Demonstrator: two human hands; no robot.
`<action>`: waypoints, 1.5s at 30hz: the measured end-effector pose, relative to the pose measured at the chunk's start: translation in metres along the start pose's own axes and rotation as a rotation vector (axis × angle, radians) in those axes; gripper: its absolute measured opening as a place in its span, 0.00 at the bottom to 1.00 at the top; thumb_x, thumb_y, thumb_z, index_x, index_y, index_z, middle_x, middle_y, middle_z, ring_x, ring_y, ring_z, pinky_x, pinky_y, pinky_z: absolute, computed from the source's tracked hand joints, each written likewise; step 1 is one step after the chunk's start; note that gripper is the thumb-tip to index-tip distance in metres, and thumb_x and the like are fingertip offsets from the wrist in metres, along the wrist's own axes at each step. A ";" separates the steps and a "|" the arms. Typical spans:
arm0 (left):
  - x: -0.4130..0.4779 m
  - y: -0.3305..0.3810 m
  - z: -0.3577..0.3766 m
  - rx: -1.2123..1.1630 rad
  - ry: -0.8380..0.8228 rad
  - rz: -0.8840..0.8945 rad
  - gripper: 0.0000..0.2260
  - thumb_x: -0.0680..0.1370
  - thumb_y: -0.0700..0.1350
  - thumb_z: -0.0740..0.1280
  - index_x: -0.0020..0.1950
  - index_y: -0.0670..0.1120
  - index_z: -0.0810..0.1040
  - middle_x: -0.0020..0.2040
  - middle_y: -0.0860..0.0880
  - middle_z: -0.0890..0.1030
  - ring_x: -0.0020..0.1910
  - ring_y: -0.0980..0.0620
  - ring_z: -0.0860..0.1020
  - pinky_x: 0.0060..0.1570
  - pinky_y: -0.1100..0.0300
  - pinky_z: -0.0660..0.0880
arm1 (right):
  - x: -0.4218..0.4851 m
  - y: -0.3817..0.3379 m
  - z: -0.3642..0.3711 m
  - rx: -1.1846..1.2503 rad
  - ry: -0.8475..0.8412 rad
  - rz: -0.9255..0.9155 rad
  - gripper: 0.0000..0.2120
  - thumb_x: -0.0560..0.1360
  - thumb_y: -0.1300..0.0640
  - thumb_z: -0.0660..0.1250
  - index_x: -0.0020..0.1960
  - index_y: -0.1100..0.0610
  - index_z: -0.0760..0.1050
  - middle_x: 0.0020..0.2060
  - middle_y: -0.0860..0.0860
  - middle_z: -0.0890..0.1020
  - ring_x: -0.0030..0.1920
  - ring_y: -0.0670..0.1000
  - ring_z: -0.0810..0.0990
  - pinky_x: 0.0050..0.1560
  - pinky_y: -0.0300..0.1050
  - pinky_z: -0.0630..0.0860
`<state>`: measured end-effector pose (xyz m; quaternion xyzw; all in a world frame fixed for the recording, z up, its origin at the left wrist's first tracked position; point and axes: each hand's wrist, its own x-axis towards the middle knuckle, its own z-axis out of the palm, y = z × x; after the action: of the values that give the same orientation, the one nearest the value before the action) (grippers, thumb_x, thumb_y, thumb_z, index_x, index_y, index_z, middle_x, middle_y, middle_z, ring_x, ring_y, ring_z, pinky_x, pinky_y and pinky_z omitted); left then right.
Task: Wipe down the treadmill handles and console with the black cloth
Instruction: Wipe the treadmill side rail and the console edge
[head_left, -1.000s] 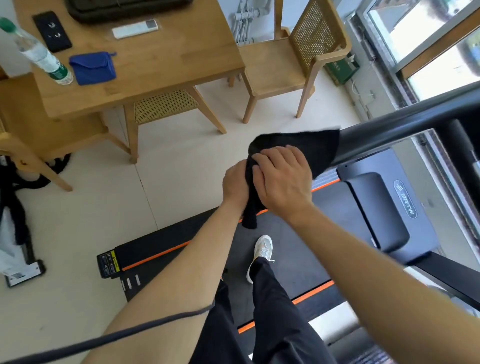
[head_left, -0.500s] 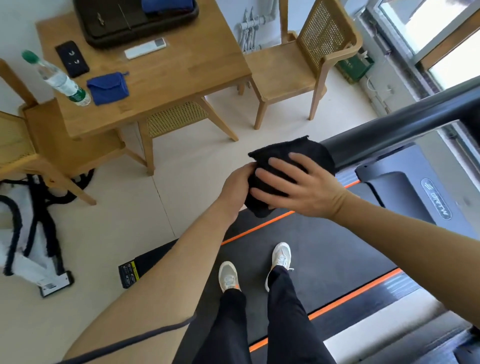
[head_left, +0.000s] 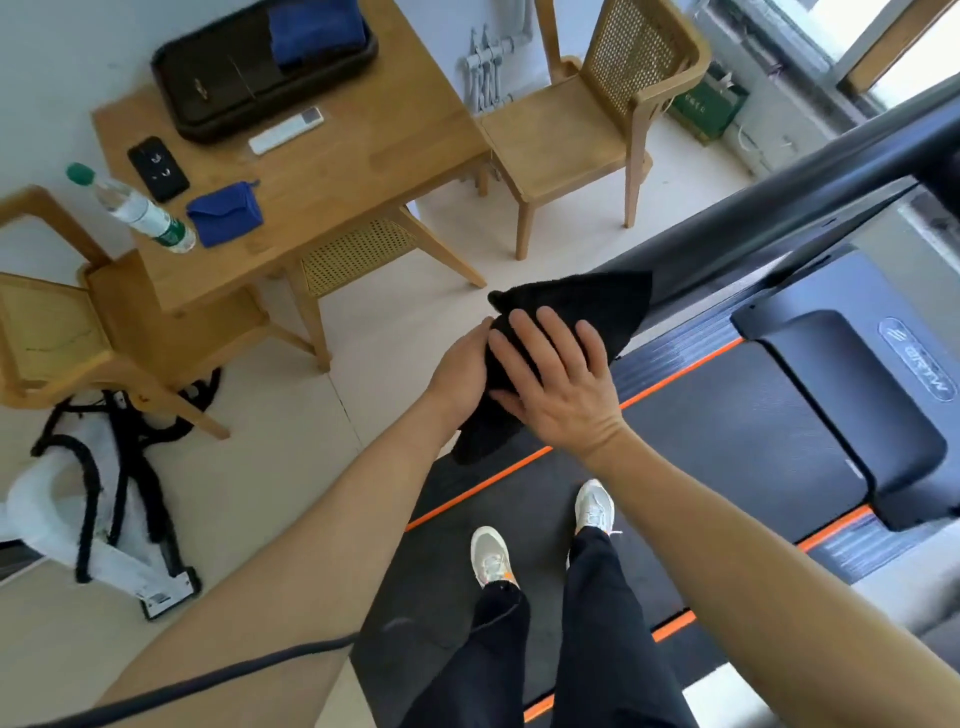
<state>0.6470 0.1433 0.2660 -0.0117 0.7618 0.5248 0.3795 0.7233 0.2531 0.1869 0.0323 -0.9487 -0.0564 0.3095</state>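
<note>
The black cloth is draped over the near end of the treadmill's dark handle bar, which runs up toward the right. My left hand grips the cloth's left side, its fingers hidden in the fabric. My right hand lies on top of the cloth with fingers straight and spread, pressing it down. A loose tail of the cloth hangs below the hands. The console is out of view.
I stand on the treadmill belt with orange side stripes; its motor cover is at right. A wooden table with a bottle, phone, blue pouch and black tray stands at left, with wooden chairs around it. A white device with black straps lies on the floor.
My right hand has flattened from a curled grip to spread fingers on the cloth. The view tilted back and left, and the cloth hangs lower beneath the hands.
</note>
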 end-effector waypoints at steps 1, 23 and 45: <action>0.001 0.004 0.000 0.028 -0.029 0.015 0.18 0.86 0.54 0.51 0.48 0.54 0.79 0.47 0.52 0.81 0.46 0.59 0.78 0.48 0.63 0.74 | -0.001 0.021 -0.005 0.011 -0.022 -0.092 0.31 0.79 0.38 0.64 0.75 0.53 0.68 0.74 0.55 0.70 0.74 0.58 0.68 0.74 0.56 0.60; 0.102 0.147 0.152 0.653 -0.448 0.292 0.24 0.79 0.63 0.50 0.63 0.51 0.76 0.67 0.47 0.77 0.67 0.46 0.73 0.70 0.48 0.66 | 0.062 0.135 -0.012 1.062 0.423 1.863 0.39 0.76 0.38 0.53 0.81 0.49 0.41 0.81 0.48 0.51 0.79 0.51 0.54 0.78 0.55 0.55; 0.149 0.204 0.255 0.697 -0.398 0.235 0.25 0.85 0.57 0.48 0.61 0.43 0.78 0.63 0.43 0.78 0.60 0.46 0.75 0.62 0.52 0.68 | 0.060 0.244 -0.015 0.974 0.418 1.912 0.37 0.73 0.41 0.53 0.79 0.52 0.52 0.77 0.53 0.65 0.75 0.55 0.65 0.74 0.58 0.64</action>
<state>0.6005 0.4980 0.2983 0.3062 0.8017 0.2674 0.4381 0.6772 0.4882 0.2655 -0.5897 -0.4312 0.5954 0.3343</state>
